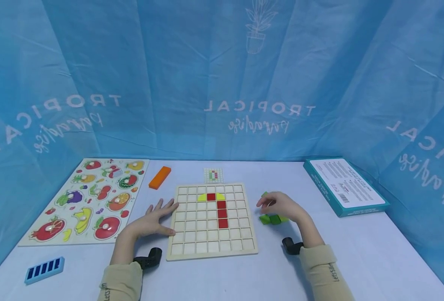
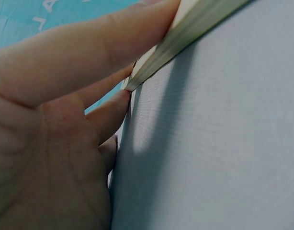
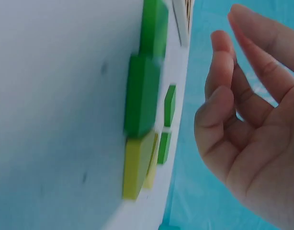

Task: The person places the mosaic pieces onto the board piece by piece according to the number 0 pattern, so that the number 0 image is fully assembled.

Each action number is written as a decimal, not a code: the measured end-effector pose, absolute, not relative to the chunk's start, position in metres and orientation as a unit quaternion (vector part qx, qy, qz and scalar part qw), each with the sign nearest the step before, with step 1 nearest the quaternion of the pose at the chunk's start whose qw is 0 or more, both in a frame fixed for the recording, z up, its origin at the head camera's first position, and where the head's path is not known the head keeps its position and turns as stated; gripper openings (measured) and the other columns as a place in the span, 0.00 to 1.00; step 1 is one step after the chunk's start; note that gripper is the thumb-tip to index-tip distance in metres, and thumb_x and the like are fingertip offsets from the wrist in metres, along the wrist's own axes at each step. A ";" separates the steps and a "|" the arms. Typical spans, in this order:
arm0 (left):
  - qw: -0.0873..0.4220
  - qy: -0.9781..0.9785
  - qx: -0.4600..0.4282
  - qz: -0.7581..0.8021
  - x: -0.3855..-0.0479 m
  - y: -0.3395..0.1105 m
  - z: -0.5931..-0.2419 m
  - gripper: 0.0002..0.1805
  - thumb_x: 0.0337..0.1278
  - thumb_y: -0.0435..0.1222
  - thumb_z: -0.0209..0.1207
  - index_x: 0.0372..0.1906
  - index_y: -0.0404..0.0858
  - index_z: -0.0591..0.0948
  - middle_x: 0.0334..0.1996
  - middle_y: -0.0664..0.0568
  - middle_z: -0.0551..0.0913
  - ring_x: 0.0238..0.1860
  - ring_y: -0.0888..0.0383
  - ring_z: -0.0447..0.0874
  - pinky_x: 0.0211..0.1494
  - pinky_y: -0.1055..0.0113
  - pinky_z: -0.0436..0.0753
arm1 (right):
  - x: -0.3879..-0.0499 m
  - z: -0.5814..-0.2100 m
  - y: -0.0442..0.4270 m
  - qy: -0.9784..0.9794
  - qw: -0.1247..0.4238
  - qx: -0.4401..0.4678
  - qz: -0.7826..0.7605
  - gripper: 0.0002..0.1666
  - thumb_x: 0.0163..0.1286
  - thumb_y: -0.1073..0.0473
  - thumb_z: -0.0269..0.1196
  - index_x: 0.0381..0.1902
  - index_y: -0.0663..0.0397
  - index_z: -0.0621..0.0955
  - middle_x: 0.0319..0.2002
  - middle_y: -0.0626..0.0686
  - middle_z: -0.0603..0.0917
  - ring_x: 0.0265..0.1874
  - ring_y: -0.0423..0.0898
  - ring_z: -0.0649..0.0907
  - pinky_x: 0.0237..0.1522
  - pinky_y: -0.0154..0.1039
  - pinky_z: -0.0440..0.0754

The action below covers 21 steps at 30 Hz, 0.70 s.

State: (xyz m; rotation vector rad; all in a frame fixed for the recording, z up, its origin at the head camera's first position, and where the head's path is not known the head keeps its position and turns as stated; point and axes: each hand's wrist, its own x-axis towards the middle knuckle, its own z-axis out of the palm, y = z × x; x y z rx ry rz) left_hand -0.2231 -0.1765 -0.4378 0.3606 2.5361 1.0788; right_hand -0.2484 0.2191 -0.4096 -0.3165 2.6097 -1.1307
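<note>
White table (image 1: 267,276) backed by blue printed curtain (image 1: 184,62) | wooden grid board (image 1: 206,247) placed at centre, its left edge touched by left hand (image 1: 146,223), fingers spread wide | right hand (image 1: 282,205) raised over green blocks (image 1: 275,219) right of the board, fingers loosely bent, nothing gripped | red tiles (image 1: 222,213) set in grid cells

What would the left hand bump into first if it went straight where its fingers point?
The wooden grid board: the left hand already seems to touch its edge. Whether it would push the board or slide over it, I can't tell.
</note>
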 end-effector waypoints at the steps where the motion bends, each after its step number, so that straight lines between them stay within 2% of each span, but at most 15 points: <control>1: 0.180 0.898 0.126 0.382 -0.223 -0.176 -0.438 0.52 0.34 0.43 0.70 0.70 0.38 0.58 0.72 0.39 0.47 0.71 0.37 0.26 0.67 0.39 0.29 | -0.248 -0.410 0.222 0.902 0.140 -0.110 -0.393 0.08 0.58 0.63 0.64 0.37 0.56 0.83 0.32 0.49 0.81 0.32 0.45 0.77 0.37 0.37 0.76; 8: 0.181 0.897 0.120 0.385 -0.223 -0.175 -0.438 0.52 0.33 0.43 0.70 0.70 0.39 0.58 0.72 0.40 0.47 0.71 0.37 0.27 0.67 0.39 0.29 | -0.248 -0.413 0.241 0.905 0.136 -0.098 -0.392 0.10 0.58 0.65 0.63 0.39 0.58 0.82 0.34 0.50 0.81 0.33 0.45 0.76 0.37 0.37 0.76; 15: 0.180 0.897 0.124 0.383 -0.225 -0.176 -0.439 0.52 0.34 0.43 0.70 0.70 0.38 0.58 0.72 0.39 0.47 0.71 0.38 0.27 0.68 0.40 0.29 | -0.249 -0.415 0.257 0.912 0.126 -0.063 -0.385 0.10 0.57 0.66 0.63 0.39 0.56 0.82 0.35 0.51 0.81 0.34 0.46 0.76 0.38 0.38 0.75; 21: 0.176 0.897 0.133 0.382 -0.227 -0.177 -0.440 0.52 0.34 0.43 0.71 0.69 0.37 0.58 0.71 0.38 0.48 0.71 0.37 0.27 0.68 0.41 0.28 | -0.251 -0.417 0.269 0.911 0.126 -0.051 -0.390 0.13 0.56 0.68 0.62 0.41 0.57 0.82 0.42 0.54 0.81 0.39 0.48 0.77 0.41 0.40 0.76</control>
